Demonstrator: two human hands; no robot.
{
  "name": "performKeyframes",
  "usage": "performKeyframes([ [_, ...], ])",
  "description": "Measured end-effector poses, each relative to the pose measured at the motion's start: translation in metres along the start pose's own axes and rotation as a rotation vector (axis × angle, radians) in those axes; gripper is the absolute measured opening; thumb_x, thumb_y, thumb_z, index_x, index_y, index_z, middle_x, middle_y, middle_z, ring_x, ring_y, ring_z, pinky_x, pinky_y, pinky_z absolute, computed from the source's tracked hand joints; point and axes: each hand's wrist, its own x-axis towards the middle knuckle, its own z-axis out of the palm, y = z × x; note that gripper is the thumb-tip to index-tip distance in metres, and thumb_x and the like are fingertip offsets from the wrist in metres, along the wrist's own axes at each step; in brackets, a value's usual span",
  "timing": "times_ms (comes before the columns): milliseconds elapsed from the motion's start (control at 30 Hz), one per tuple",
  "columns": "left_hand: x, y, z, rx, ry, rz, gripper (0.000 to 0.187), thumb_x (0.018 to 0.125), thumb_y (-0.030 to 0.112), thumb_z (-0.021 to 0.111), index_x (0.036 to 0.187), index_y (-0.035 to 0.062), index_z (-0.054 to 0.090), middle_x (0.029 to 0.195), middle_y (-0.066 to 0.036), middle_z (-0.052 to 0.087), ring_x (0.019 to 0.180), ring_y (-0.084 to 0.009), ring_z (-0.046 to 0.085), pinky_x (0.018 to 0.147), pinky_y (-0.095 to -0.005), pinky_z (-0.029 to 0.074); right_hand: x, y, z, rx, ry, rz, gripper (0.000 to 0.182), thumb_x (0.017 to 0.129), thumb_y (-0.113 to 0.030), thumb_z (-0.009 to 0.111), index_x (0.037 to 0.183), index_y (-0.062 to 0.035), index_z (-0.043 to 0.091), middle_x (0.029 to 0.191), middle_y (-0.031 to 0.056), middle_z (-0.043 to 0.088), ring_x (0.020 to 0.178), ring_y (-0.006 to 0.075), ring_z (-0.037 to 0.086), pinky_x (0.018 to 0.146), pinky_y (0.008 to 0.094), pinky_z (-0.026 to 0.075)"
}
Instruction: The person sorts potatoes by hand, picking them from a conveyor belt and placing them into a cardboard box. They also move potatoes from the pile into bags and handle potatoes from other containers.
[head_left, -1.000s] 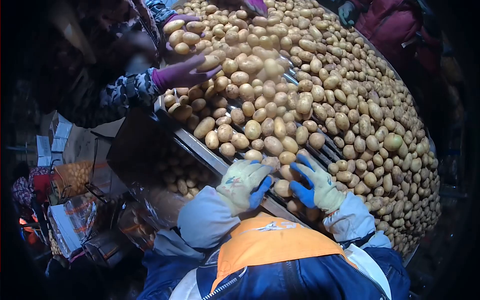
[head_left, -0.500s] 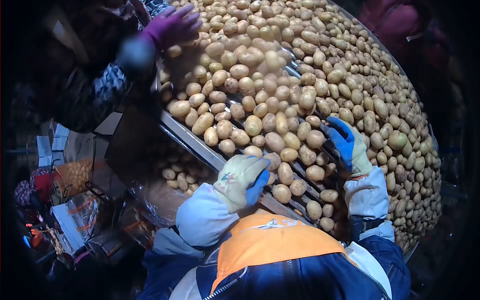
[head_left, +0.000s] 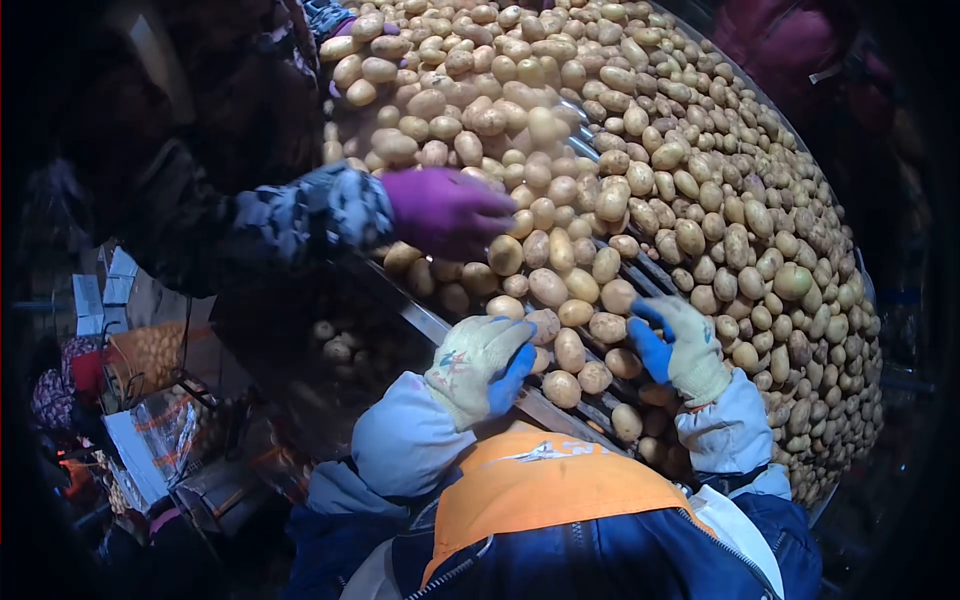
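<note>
Potatoes [head_left: 569, 350] lie between your left grip [head_left: 474, 362] and your right grip [head_left: 684, 352], crowding the surface [head_left: 651, 283] ahead of both and spreading widely to the right of the right one. Your left grip is loosely open over the metal edge [head_left: 424, 318] — fingers forward, thumb apart, fingertips just beside a potato. Your right grip is open too, its fingers and thumb curved toward the potatoes on its inner side; you cannot tell whether they touch. Beyond your left grip, a co-worker's purple-gloved hand [head_left: 450, 212] reaches across more potatoes — fingers toward the right.
</note>
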Motion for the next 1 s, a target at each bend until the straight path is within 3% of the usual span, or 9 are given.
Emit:
performKeyframes([
  [67,-0.001,0.000,-0.003,-0.005,0.017,-0.007,0.027,0.095,0.012,0.072,0.120,0.0032,0.071,0.108,-0.020,0.074,0.100,-0.0432,0.071,0.089,-0.0516,0.056,0.011,-0.011,0.004,-0.115,0.451,-0.293,0.050,0.091,-0.021,0.078,0.137,-0.0046,0.065,0.132,0.0222,0.067,0.116,0.0408,0.067,0.097,0.0459,0.057],
  [200,-0.003,0.003,-0.003,-0.013,0.020,-0.035,0.027,0.096,0.012,0.072,0.120,0.0028,0.072,0.109,-0.021,0.074,0.100,-0.0436,0.071,0.090,-0.0510,0.058,0.035,-0.012,0.012,-0.403,0.318,-0.324,0.046,0.090,-0.019,0.078,0.132,-0.0038,0.067,0.132,0.0214,0.068,0.118,0.0456,0.065,0.102,0.0496,0.055],
  [333,-0.004,0.004,-0.006,-0.071,0.051,-0.021,0.025,0.096,0.012,0.071,0.119,0.0013,0.072,0.104,-0.021,0.074,0.095,-0.0448,0.072,0.086,-0.0515,0.058,0.052,0.006,0.004,0.277,0.259,-0.150,0.038,0.094,-0.019,0.076,0.130,-0.0056,0.073,0.112,0.0185,0.076,0.093,0.0312,0.076,0.084,0.0386,0.061],
  [433,0.000,0.004,-0.008,-0.043,-0.039,-0.024,0.024,0.096,0.011,0.071,0.118,0.0003,0.071,0.102,-0.021,0.074,0.094,-0.0443,0.072,0.084,-0.0520,0.058,0.086,0.010,-0.010,-0.059,0.603,-0.385,0.043,0.092,-0.018,0.077,0.133,-0.0068,0.069,0.113,0.0195,0.074,0.099,0.0375,0.073,0.089,0.0444,0.060],
  [567,0.000,0.006,-0.007,-0.038,0.016,0.014,0.022,0.095,0.011,0.071,0.115,0.0005,0.073,0.102,-0.021,0.074,0.093,-0.0438,0.072,0.083,-0.0519,0.058,0.146,0.009,-0.029,-0.537,0.495,-0.408,0.055,0.088,-0.017,0.071,0.141,-0.0124,0.062,0.138,0.0209,0.063,0.120,0.0429,0.063,0.103,0.0518,0.052],
  [667,0.002,0.010,-0.010,-0.026,0.011,-0.010,0.022,0.095,0.010,0.071,0.115,0.0008,0.073,0.102,-0.020,0.074,0.094,-0.0437,0.072,0.083,-0.0521,0.058,0.150,0.018,-0.003,-0.356,0.471,-0.352,0.059,0.087,-0.022,0.071,0.145,-0.0128,0.061,0.137,0.0197,0.066,0.120,0.0410,0.064,0.104,0.0529,0.050],
  [867,0.012,0.011,-0.008,-0.061,-0.026,0.018,0.028,0.095,0.010,0.071,0.122,0.0021,0.071,0.105,-0.019,0.074,0.095,-0.0433,0.071,0.084,-0.0520,0.056,0.059,-0.023,0.007,-0.330,0.242,-0.302,0.066,0.091,-0.032,0.073,0.149,-0.0054,0.054,0.110,0.0241,0.070,0.097,0.0448,0.067,0.088,0.0550,0.054],
  [900,0.011,0.011,-0.007,-0.057,-0.029,0.042,0.028,0.095,0.009,0.071,0.122,0.0024,0.071,0.105,-0.019,0.074,0.094,-0.0429,0.070,0.083,-0.0516,0.056,0.051,-0.042,-0.009,-0.283,0.072,-0.288,0.063,0.094,-0.030,0.074,0.148,-0.0024,0.057,0.117,0.0242,0.072,0.105,0.0433,0.070,0.093,0.0534,0.056],
  [1000,0.009,0.011,-0.007,-0.030,0.014,0.055,0.027,0.095,0.009,0.071,0.121,0.0025,0.071,0.105,-0.019,0.074,0.094,-0.0421,0.070,0.083,-0.0507,0.055,0.080,0.013,0.003,-0.016,0.324,-0.502,0.055,0.095,-0.030,0.076,0.142,-0.0044,0.063,0.100,0.0213,0.076,0.089,0.0406,0.074,0.083,0.0500,0.058],
])
